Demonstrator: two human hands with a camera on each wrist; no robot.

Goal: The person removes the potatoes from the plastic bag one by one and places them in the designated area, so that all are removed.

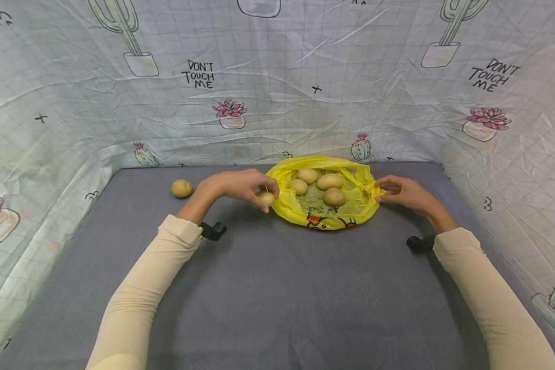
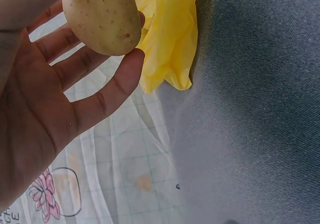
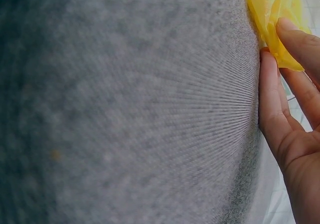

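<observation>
A yellow plastic bag (image 1: 333,222) lies spread with its mouth up on the grey surface, several potatoes (image 1: 330,181) inside it. At the bag's left rim, my left hand (image 1: 240,184) holds another potato (image 1: 265,198) between thumb and fingers. The left wrist view shows that potato (image 2: 102,18) close up, with the yellow plastic just behind it. On the opposite side, my right hand (image 1: 404,193) pinches the bag's right edge. In the right wrist view, the thumb and fingers (image 3: 269,78) of that hand grip a corner of the plastic (image 3: 285,48).
One loose potato (image 1: 181,188) rests on the grey cloth surface (image 1: 277,288) at the back left, beyond my left wrist. Patterned fabric (image 1: 277,103) with cactus drawings hangs behind the surface and along both sides.
</observation>
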